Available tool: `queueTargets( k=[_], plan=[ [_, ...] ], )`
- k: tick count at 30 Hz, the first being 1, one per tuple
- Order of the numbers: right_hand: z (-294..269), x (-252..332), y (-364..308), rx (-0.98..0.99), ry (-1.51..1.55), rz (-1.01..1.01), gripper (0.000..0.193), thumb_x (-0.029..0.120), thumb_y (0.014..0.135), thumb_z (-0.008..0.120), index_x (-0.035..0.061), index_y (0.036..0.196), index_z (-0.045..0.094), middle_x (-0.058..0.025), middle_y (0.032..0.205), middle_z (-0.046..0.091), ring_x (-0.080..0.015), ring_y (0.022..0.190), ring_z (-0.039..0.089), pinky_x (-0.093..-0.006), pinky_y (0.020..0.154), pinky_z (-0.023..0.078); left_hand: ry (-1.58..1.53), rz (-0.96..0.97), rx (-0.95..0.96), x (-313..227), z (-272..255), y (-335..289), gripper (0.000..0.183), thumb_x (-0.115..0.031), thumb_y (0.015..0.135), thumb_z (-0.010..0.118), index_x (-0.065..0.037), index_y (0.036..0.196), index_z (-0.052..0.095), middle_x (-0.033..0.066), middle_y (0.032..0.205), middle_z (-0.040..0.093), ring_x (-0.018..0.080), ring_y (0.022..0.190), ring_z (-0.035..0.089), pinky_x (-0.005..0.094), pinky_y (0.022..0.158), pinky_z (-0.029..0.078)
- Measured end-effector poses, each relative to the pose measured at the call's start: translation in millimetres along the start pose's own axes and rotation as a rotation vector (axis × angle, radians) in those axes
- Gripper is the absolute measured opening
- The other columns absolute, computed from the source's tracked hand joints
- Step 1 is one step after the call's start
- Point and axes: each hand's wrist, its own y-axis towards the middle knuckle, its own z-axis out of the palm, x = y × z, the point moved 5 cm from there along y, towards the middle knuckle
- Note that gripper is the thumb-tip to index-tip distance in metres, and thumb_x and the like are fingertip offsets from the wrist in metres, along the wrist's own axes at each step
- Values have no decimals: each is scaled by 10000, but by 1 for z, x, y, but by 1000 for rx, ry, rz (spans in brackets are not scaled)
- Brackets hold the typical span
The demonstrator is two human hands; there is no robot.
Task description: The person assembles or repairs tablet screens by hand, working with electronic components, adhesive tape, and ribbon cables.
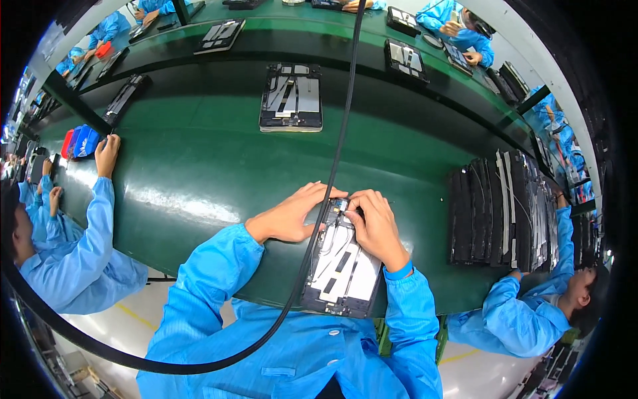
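An opened tablet (355,272) lies in front of me at the table's near edge, its white batteries, black strips and small circuit parts exposed. My left hand (289,216) is at its upper left corner, fingers stretched toward the top edge and thumb apart, by the left side. Over the upper right corner, my right hand (377,229) is closed, with thumb and fingertips brought together near the small parts at the top. Whatever is between those fingertips is too small to make out. A black cable passes in front of part of my left hand and the tablet's left side.
Another opened tablet (290,100) lies farther back on the green table (199,159). To the right stands a row of dark tablet parts (502,213) on edge. The black cable (340,139) crosses the view. People in blue work on both sides and beyond the raised shelf (299,41).
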Motion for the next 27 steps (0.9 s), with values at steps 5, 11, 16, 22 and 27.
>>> queueTargets(
  k=[5, 11, 16, 22, 27],
  plan=[
    [0, -3, -2, -20, 37, -5, 131, 93, 960, 778, 52, 1000, 660, -109, 1155, 690, -346, 1073, 640, -445, 927, 477, -4, -11, 21, 5, 2, -1, 838, -45, 830, 799, -60, 1616, 509, 207, 1572, 551, 416, 1472, 502, 543, 1267, 370],
    [-1, -4, -2, -25, 96, -1, 129, 101, 952, 782, 45, 1011, 682, -116, 1163, 693, -349, 1088, 650, -448, 940, 505, -50, -75, 54, 3, 2, 2, 844, -96, 861, 803, -79, 1643, 487, 207, 1581, 546, 412, 1487, 493, 534, 1286, 339],
    [-1, -12, -4, -40, 195, 36, 147, 114, 936, 807, 17, 980, 706, -141, 1163, 707, -357, 1090, 680, -440, 936, 560, -12, -81, 65, 3, 3, 2, 845, -94, 873, 803, -84, 1654, 479, 202, 1590, 538, 410, 1457, 507, 526, 1272, 350],
    [-3, -13, -5, -59, 214, 58, 146, 126, 895, 841, 18, 930, 749, -147, 1175, 718, -344, 1100, 695, -431, 931, 573, -66, -104, 64, 4, 4, 4, 858, -62, 837, 776, -87, 1646, 492, 206, 1562, 545, 412, 1447, 503, 527, 1276, 340],
    [-2, -13, -4, -26, 219, 96, 166, 149, 821, 862, 17, 818, 762, -137, 1197, 722, -345, 1123, 691, -434, 954, 569, 3, -104, 36, -4, 5, 5, 858, -30, 808, 755, -108, 1628, 516, 214, 1496, 561, 419, 1434, 495, 527, 1268, 347]
  ],
)
